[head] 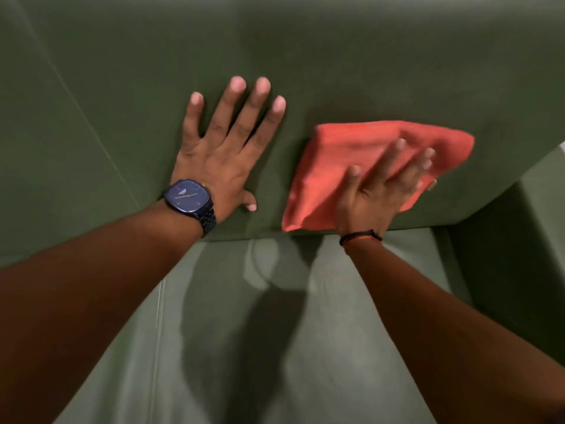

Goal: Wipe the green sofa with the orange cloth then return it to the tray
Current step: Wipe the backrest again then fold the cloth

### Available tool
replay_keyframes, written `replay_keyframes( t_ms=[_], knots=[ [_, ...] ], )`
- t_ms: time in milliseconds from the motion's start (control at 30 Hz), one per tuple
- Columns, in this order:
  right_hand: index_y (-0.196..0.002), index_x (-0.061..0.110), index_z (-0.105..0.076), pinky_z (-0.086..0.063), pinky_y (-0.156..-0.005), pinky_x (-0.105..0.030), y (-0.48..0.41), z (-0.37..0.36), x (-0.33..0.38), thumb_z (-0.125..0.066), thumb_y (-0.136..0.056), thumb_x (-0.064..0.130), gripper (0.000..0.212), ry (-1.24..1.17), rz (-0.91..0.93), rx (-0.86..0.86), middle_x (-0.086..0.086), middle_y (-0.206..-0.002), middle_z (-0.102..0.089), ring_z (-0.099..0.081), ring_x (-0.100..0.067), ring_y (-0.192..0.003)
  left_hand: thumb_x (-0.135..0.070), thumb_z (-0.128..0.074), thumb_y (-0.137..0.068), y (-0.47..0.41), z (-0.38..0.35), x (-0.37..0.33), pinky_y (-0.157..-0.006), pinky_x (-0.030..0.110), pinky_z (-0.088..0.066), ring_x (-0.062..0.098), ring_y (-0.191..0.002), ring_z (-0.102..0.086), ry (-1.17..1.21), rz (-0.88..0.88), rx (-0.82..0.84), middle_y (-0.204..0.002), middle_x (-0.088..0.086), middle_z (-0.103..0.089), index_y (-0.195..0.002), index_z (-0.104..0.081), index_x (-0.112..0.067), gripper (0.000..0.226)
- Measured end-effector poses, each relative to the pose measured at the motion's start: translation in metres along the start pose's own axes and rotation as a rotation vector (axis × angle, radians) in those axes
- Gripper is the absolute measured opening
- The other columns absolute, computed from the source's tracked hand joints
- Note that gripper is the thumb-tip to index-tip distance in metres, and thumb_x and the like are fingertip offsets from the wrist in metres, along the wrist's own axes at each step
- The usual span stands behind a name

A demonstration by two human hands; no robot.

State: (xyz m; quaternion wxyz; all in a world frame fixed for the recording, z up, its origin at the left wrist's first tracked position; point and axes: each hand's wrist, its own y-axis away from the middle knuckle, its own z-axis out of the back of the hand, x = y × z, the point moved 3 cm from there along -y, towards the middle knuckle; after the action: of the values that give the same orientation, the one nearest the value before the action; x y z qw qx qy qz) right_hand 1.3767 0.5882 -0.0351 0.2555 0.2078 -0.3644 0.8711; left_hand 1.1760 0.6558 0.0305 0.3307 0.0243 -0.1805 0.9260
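The green sofa (128, 87) fills the head view, its backrest above and its seat cushion (232, 347) below. An orange cloth (342, 166) lies spread flat against the lower right of the backrest. My right hand (379, 191) presses on the cloth with the palm down and fingers spread; its fingertips are blurred. My left hand (226, 154) rests flat on the backrest just left of the cloth, fingers apart, holding nothing. A dark watch is on the left wrist and a thin band on the right. No tray is in view.
The sofa's right armrest (538, 215) rises at the right edge. A seam (91, 130) runs down the backrest at the left, and another seam (159, 332) divides the seat cushions. Shadows of my arms fall on the seat.
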Motion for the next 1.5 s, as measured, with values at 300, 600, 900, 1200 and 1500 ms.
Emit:
replay_keyframes(
  t_ms=[300,600,900,1200,1500],
  knots=[
    [-0.145,0.015,0.001,-0.002,-0.111,-0.061,0.037,-0.024,0.017,-0.015,-0.09,0.065,0.076,-0.076,-0.05,0.078,-0.04,-0.149,-0.006,-0.001,-0.049,-0.14,-0.048,-0.088,-0.019,0.002,0.001,0.002,-0.101,0.062,-0.001,0.03,-0.138,0.0,-0.021,-0.035,-0.053,-0.152,-0.001,0.0,-0.146,0.004,-0.022,0.159],
    [-0.145,0.01,-0.005,-0.002,-0.109,-0.064,0.052,-0.025,0.03,-0.036,-0.09,0.057,0.079,-0.062,-0.093,0.195,-0.037,-0.15,0.005,0.007,-0.048,-0.14,-0.074,-0.063,-0.059,0.009,0.021,-0.016,-0.108,0.05,-0.013,0.03,-0.134,-0.024,0.191,0.04,-0.272,-0.14,0.01,-0.047,-0.116,-0.053,-0.027,0.075],
    [-0.143,0.019,-0.031,-0.02,-0.111,-0.063,0.035,0.016,0.02,-0.067,-0.083,0.026,0.071,0.079,0.228,0.218,-0.031,-0.151,-0.017,-0.011,-0.045,-0.141,-0.029,-0.06,-0.075,-0.002,0.034,-0.022,-0.083,0.05,-0.033,0.034,-0.102,-0.05,0.222,0.11,-0.199,-0.099,0.003,-0.065,-0.083,-0.059,-0.017,0.015],
    [-0.083,0.006,-0.06,-0.044,-0.078,-0.045,0.011,0.039,0.102,-0.062,-0.069,0.005,0.014,0.143,0.545,0.279,-0.021,-0.093,-0.061,-0.057,-0.04,-0.088,-0.002,-0.057,-0.073,0.051,0.062,0.026,-0.074,0.045,-0.034,0.035,-0.083,-0.054,0.26,0.233,-0.199,-0.079,0.011,-0.064,-0.08,-0.056,-0.015,0.015],
    [-0.1,0.008,-0.054,-0.043,-0.062,-0.043,0.112,0.029,0.344,-0.058,-0.076,0.012,0.024,-0.026,1.091,0.585,-0.018,-0.099,-0.056,-0.054,-0.037,-0.087,-0.015,-0.066,-0.075,0.231,0.13,0.203,-0.075,0.046,-0.037,0.04,-0.09,-0.055,0.056,0.584,-0.112,-0.09,0.017,-0.066,-0.09,-0.061,-0.013,0.017]
  ],
)
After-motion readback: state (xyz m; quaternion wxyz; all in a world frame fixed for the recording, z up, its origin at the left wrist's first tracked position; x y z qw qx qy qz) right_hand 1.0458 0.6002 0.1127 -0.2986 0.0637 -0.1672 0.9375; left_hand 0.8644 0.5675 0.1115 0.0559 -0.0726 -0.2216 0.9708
